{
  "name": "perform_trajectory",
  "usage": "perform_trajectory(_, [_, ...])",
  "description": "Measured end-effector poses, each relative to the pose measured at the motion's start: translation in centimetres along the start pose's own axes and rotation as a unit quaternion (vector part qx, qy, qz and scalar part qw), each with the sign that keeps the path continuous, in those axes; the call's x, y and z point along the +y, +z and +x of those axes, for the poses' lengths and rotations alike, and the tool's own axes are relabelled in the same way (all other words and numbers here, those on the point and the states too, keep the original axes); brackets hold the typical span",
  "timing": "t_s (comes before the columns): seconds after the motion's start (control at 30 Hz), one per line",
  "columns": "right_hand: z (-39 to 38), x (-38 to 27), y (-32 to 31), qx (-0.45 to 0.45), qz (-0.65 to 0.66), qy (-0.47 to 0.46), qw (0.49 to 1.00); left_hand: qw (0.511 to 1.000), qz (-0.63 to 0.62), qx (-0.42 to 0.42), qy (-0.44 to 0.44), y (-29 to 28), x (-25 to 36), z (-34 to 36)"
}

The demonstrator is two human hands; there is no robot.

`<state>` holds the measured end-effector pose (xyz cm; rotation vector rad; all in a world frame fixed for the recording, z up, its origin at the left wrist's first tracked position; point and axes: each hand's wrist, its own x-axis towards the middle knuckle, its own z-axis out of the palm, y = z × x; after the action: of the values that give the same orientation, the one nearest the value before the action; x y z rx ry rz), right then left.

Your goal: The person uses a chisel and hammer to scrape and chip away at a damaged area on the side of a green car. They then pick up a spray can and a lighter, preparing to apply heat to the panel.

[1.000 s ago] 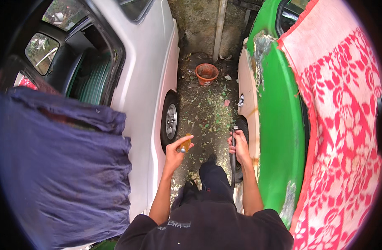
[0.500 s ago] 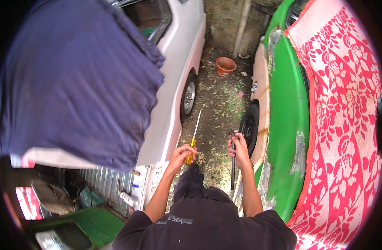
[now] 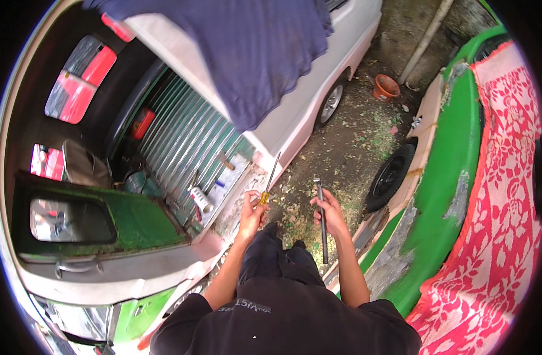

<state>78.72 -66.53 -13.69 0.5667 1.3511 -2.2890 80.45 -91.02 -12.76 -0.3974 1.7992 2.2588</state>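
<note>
My left hand (image 3: 251, 210) grips a long screwdriver (image 3: 269, 178) by its yellow handle, the thin shaft pointing up and away. My right hand (image 3: 329, 211) holds a dark metal rod (image 3: 321, 220) near its middle, one end sticking up, the other reaching down past my wrist. Both hands are in front of my dark trousers, above gravelly ground (image 3: 342, 154) between a white car (image 3: 318, 89) on the left and a green car (image 3: 454, 177) on the right.
The white car's open rear shows a ribbed metal floor (image 3: 182, 142) with small tools, a spray can (image 3: 200, 198) and a grey bag (image 3: 84, 165). A green hatch panel (image 3: 105, 219) lies at left. A dark blue cloth (image 3: 247, 47) drapes the car; a red floral mat (image 3: 507, 207) covers the green one. A clay pot (image 3: 386, 87) stands beyond.
The view has swung left and down, bringing the white car's open rear into sight. My hands keep hold of the screwdriver and the rod, now nearer the car's rear corner.
</note>
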Motion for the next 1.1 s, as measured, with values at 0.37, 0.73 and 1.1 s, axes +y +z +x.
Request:
perform_trajectory(0.37, [6.7, 17.7, 12.2, -0.059, -0.157, 0.066, 0.984, 0.985, -0.088, 0.146, 0.005, -17.9, -3.6, -2.8])
perform_trajectory(0.73, [27.2, 30.9, 22.2, -0.013, -0.414, -0.175, 0.893, 0.975, -0.098, 0.197, 0.028, -36.9, -5.8, 4.9])
perform_trajectory(1.1, [40.8, 35.7, 24.7, 0.009, -0.521, -0.188, 0.832, 0.961, -0.117, 0.249, -0.013, -45.1, -13.2, 12.5])
